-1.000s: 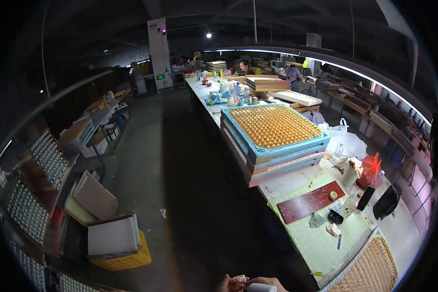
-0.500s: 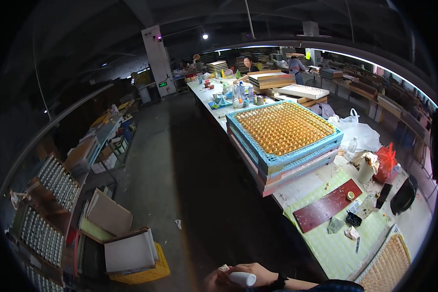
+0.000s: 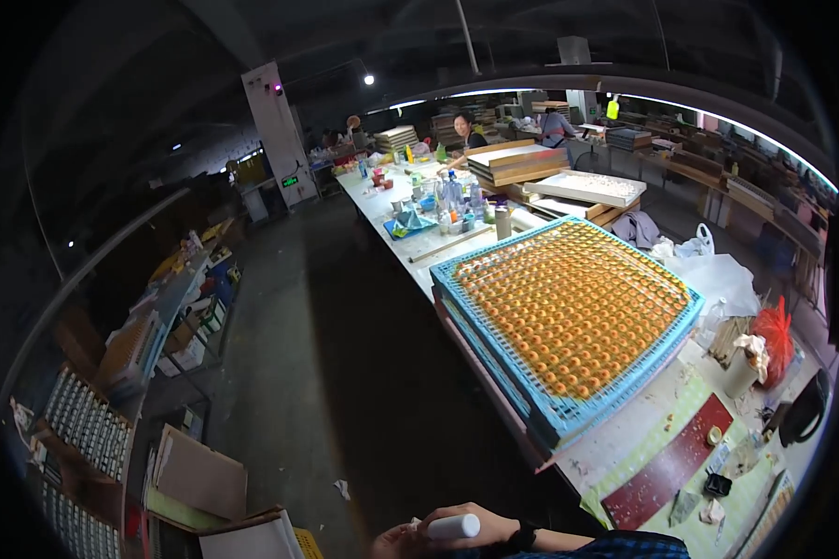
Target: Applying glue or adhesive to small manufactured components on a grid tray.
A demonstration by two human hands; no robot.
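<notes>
Dim workshop around you, your hand (image 3: pixel 457 536) grips a white tube (image 3: pixel 454 527) clear of the tabletop (image 3: pixel 625 438); your other hand is unseen, nothing visibly done.

White tube (image 3: pixel 454 526) in hand, low at the bottom edge.

It's a small white cylinder, smooth and plain, lying nearly level with its rounded end pointing to the right and tipped up just a touch. It sits on top of a hand (image 3: pixel 438 536) down at the lower rim of the view, fingers curled under and around it, most of its length showing. It's out over the dark floor, well apart from the worktop. Which hand holds it can't be told.
</notes>
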